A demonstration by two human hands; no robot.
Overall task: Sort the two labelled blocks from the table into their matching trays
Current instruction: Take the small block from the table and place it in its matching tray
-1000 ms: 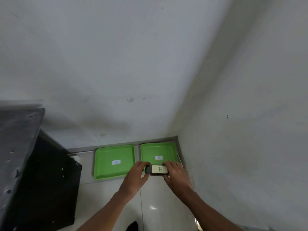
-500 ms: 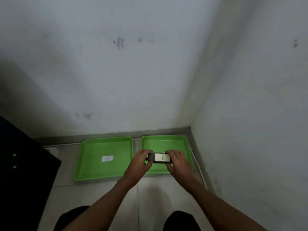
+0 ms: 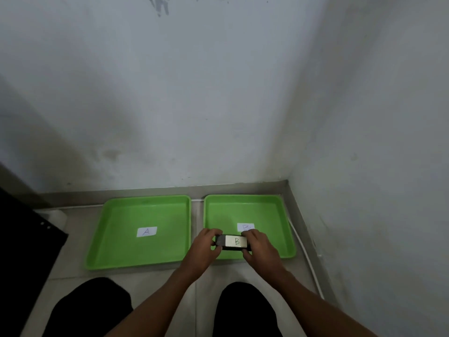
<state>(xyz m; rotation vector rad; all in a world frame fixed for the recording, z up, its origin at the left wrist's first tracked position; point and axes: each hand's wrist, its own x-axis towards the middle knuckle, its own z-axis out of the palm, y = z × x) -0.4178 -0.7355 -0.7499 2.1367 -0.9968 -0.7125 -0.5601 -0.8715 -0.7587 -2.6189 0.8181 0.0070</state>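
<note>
Left hand [image 3: 203, 249] and right hand [image 3: 260, 248] pinching the dark rectangular B-labelled block [image 3: 233, 242] by its ends, over the near edge of the green plastic B tray [image 3: 269, 210].

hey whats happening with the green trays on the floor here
A person holds a dark block labelled B between the left hand and right hand, over the right-hand green tray, whose paper label appears to read B. The tray marked A beside it holds only its label. No second block is in view.
</note>
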